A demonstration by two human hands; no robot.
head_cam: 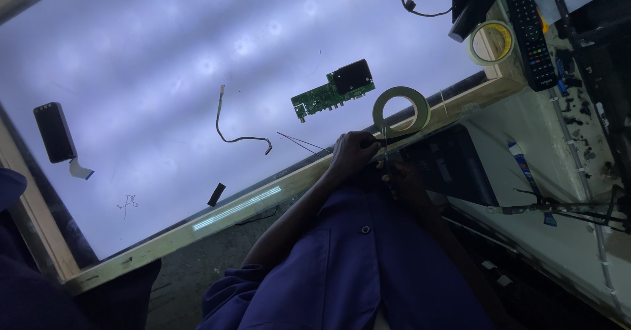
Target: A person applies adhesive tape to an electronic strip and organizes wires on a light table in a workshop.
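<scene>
Where both hands (378, 159) meet, pale green tape roll (401, 111) above lit panel (164, 73).

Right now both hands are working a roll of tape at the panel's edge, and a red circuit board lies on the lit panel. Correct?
Not quite. The circuit board is green, not red, as the head view shows. The rest holds: both hands work the roll of tape at the lit panel's edge.

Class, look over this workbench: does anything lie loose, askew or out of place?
Yes. On the lit panel a green circuit board lies askew, unconnected, and a loose cable curls beside it. Another tape roll sits tilted by the remote. Both hands, left and right, are at the tape roll.
</scene>
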